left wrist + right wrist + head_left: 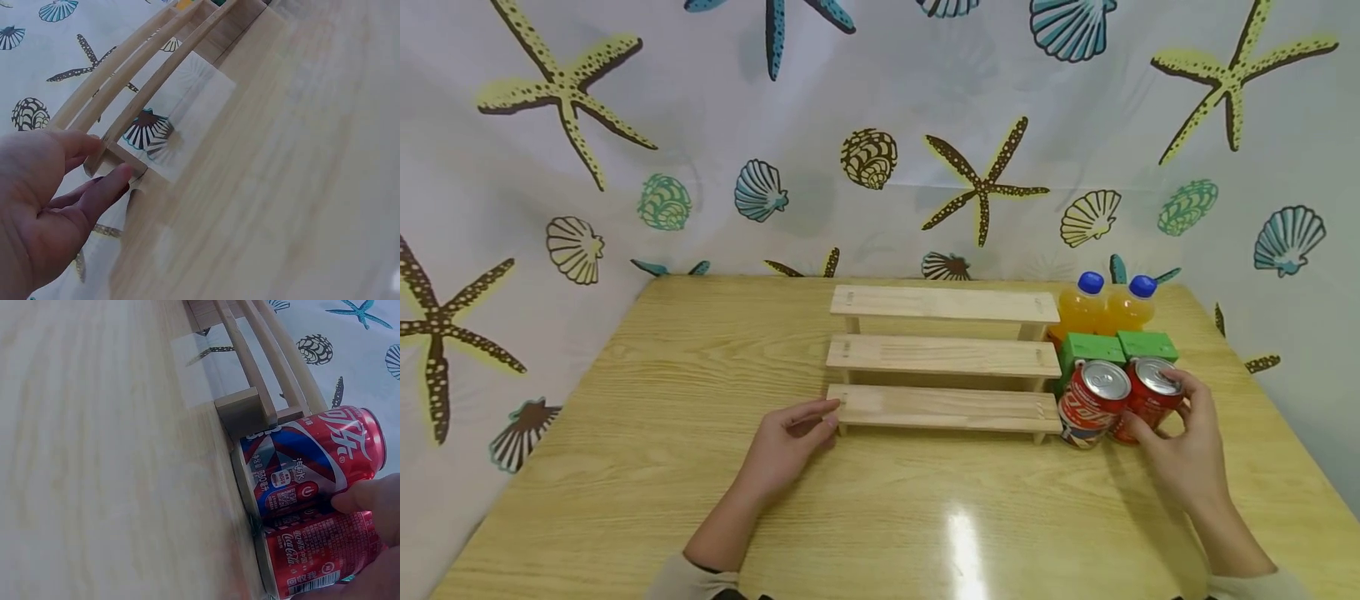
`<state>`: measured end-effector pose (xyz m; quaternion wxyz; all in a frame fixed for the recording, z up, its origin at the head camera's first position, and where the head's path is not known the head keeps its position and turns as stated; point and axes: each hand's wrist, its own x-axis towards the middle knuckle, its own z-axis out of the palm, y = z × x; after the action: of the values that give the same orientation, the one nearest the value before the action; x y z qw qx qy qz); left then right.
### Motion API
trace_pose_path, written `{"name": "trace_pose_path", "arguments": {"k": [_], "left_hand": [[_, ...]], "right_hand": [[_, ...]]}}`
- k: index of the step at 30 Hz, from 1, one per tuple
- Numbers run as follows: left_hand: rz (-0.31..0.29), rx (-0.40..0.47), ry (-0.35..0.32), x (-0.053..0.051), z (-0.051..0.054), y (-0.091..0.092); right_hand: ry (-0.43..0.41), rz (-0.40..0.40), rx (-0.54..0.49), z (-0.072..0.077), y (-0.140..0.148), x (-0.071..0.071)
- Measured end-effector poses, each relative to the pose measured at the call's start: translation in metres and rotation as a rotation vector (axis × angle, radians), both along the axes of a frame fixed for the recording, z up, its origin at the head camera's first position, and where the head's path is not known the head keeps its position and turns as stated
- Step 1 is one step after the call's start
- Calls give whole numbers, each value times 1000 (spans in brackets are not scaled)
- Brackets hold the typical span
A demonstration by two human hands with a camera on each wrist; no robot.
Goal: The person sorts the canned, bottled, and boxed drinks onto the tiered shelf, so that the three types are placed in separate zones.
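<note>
A stepped wooden rack (940, 354) with three planks stands on the table. At its left front end, my left hand (786, 450) holds the lowest plank's corner between fingers and thumb. Two red soda cans (1094, 400) stand side by side against the rack's right end. My right hand (1187, 450) grips the right-hand soda can (315, 556), its thumb close to where the cans meet. Its other fingers lie around the can's outer side and top, partly hidden. Behind the cans are green boxes (1092, 347), then two orange drink bottles (1081, 307) with blue caps.
The light wood table (700, 350) extends to the left and in front of the rack. A white cloth (820, 108) printed with starfish and shells hangs behind it and along both sides.
</note>
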<state>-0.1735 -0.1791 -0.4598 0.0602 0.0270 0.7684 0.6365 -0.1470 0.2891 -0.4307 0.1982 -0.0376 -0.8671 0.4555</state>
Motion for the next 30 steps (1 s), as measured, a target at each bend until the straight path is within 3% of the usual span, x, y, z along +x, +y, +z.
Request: {"name": "trace_pose_path", "arguments": {"k": [6, 14, 23, 30], "left_hand": [[-16, 121, -68, -3, -4, 4], [31, 177, -133, -2, -2, 5], [54, 184, -146, -1, 1, 3], [80, 242, -143, 2, 0, 10]], "right_hand": [[-4, 2, 0, -3, 3, 1], [-11, 59, -38, -5, 3, -2], [-30, 111, 14, -6, 4, -5], [-88, 54, 16, -5, 9, 1]]}}
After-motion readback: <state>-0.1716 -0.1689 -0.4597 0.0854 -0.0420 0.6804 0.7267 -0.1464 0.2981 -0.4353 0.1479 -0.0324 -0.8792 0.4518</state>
